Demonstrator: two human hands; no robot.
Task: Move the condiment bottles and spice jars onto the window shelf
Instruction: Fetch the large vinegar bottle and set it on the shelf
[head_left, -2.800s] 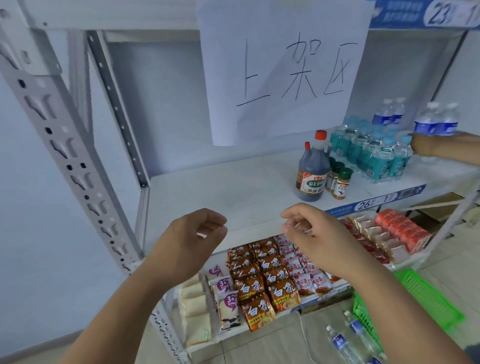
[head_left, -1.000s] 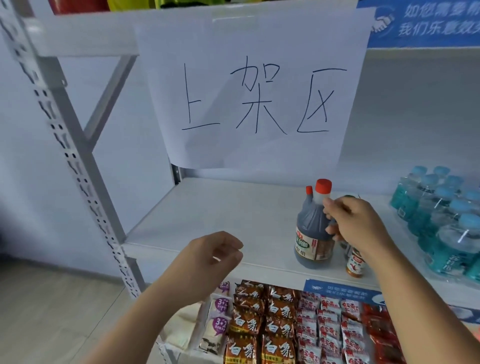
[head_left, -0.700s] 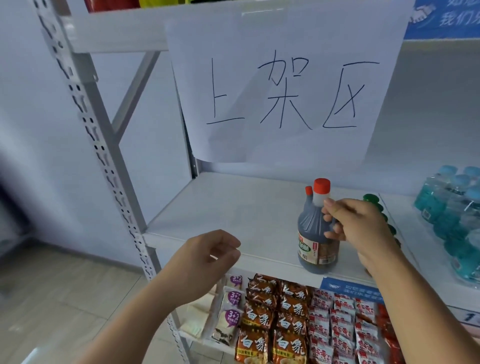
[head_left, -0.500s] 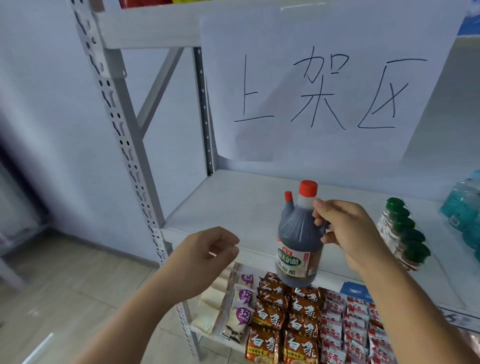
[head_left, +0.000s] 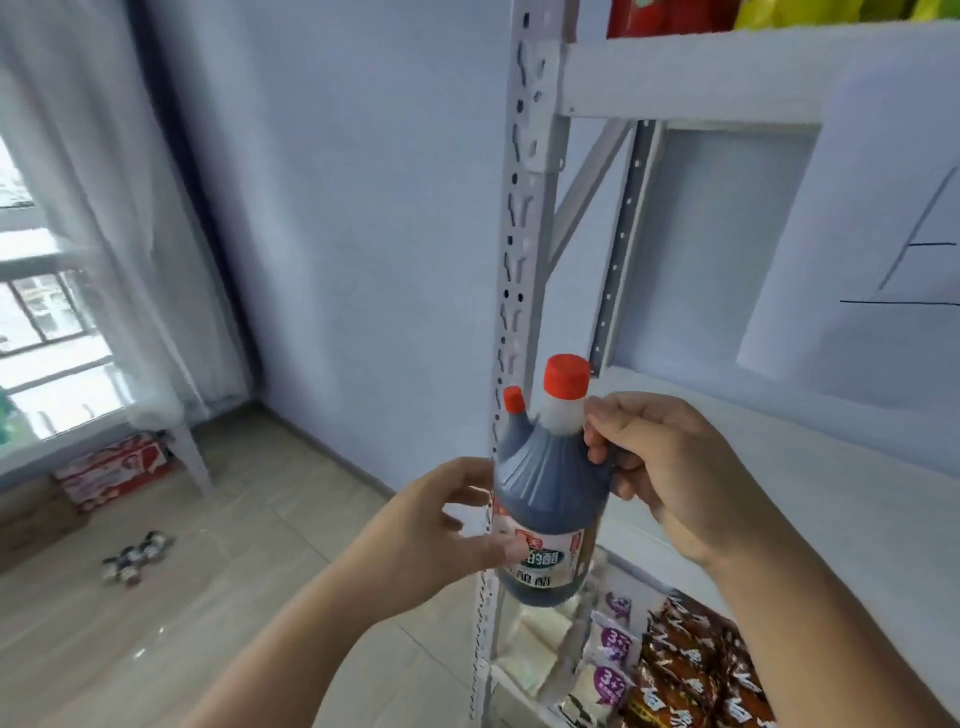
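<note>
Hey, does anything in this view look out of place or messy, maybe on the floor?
Yes. A cluster of small dark cans sits loose on the bare floor, apart from any shelf. A red carton lies on the floor under the window. The vinegar bottle looks intact and capped.

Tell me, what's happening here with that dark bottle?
A person is carrying a dark condiment bottle with a red cap, held upright in the air beside the white shelving rack. The right hand grips it at the neck and handle, while the left hand touches its side near the label. The view faces a window with curtains to the left. The bottle is not set down anywhere yet.
</note>
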